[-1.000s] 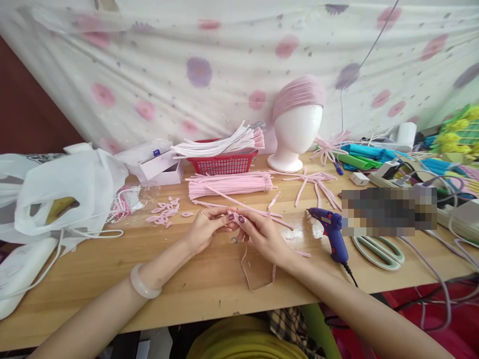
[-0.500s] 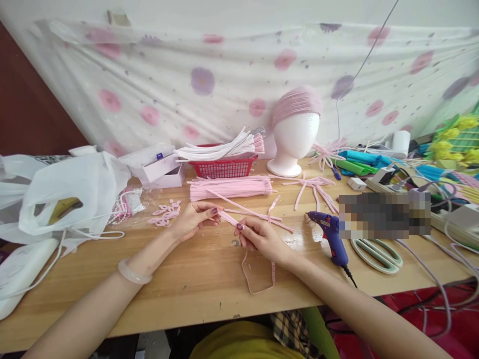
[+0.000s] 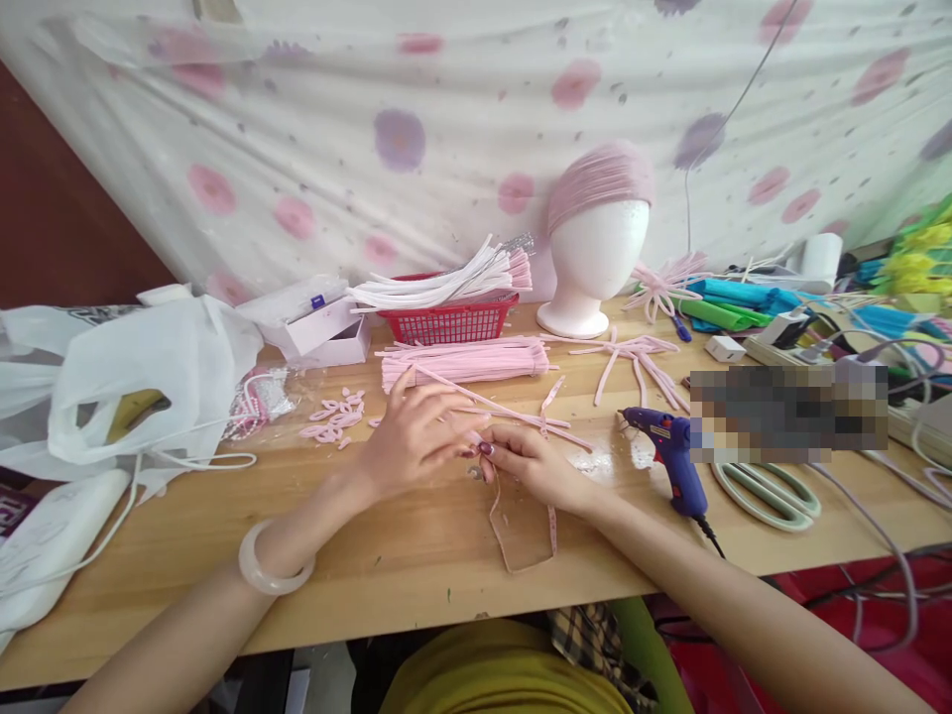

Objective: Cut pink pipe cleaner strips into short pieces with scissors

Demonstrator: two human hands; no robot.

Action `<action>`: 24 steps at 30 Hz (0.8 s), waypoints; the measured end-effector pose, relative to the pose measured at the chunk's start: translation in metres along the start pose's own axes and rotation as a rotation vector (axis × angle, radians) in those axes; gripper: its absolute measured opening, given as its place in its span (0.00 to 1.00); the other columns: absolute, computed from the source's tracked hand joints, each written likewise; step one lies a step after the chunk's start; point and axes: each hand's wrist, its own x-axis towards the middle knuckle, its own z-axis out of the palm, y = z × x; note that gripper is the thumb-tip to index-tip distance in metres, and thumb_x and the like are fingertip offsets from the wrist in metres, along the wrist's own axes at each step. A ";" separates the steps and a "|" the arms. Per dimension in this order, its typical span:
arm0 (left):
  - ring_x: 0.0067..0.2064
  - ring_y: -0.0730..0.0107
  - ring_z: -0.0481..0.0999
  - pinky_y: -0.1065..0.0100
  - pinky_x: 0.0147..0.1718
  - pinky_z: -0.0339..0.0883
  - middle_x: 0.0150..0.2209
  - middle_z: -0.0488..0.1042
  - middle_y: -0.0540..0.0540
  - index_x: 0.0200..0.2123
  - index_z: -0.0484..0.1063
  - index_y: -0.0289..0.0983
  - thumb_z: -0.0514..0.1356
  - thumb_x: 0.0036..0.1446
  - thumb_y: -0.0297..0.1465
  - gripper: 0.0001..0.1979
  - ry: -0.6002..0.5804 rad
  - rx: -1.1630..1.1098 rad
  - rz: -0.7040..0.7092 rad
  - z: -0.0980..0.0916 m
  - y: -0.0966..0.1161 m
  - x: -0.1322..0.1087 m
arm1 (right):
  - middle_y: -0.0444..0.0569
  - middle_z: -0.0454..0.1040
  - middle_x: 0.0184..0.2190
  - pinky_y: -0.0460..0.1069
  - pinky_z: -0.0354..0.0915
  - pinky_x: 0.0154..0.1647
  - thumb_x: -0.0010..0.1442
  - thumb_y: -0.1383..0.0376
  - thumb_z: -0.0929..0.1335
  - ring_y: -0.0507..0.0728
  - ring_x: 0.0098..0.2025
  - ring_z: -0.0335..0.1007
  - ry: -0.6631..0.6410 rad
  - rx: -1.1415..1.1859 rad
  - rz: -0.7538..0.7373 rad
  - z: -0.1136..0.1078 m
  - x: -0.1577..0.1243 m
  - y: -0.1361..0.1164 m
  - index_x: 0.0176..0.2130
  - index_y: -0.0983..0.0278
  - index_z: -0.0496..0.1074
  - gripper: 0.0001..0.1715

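My right hand is closed in a pinch, thumb against fingers, on a pink pipe cleaner, most of which the hands hide. My left hand is open with fingers stretched out, their tips close to the pinch; whether they touch the pipe cleaner I cannot tell. A thin pink strip like a tape measure lies in a loop below my right hand. Just behind the hands are loose pink pipe cleaners and a thick pink bundle. Small pink looped pieces lie left of my left hand.
A purple glue gun and green-handled scissors lie to the right, near cables. Behind stand a red basket of stems and a white foam head wearing a pink cap. White plastic bags are at left.
My left hand has let go of the pink strip's left end, moved right towards my right hand and spread its fingers. My right hand keeps its pinch. The view has shifted slightly.
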 end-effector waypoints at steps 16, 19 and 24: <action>0.43 0.62 0.67 0.49 0.58 0.41 0.34 0.78 0.47 0.39 0.76 0.41 0.48 0.67 0.27 0.15 -0.101 0.577 0.279 0.007 0.003 -0.008 | 0.42 0.69 0.20 0.44 0.49 0.20 0.59 0.61 0.63 0.48 0.18 0.51 -0.127 0.350 0.219 0.002 -0.003 -0.006 0.34 0.66 0.70 0.11; 0.44 0.62 0.68 0.49 0.58 0.41 0.35 0.78 0.46 0.42 0.75 0.42 0.49 0.67 0.28 0.14 -0.103 0.563 0.279 0.009 0.002 -0.010 | 0.43 0.67 0.19 0.44 0.47 0.19 0.58 0.61 0.62 0.48 0.18 0.50 -0.128 0.440 0.283 0.004 -0.004 -0.011 0.30 0.65 0.69 0.12; 0.45 0.61 0.70 0.46 0.59 0.42 0.35 0.78 0.46 0.42 0.76 0.44 0.50 0.66 0.29 0.14 -0.121 0.418 0.174 0.010 0.002 -0.011 | 0.41 0.63 0.18 0.43 0.45 0.19 0.56 0.61 0.63 0.48 0.19 0.48 -0.112 0.530 0.327 0.004 -0.006 -0.015 0.29 0.65 0.68 0.10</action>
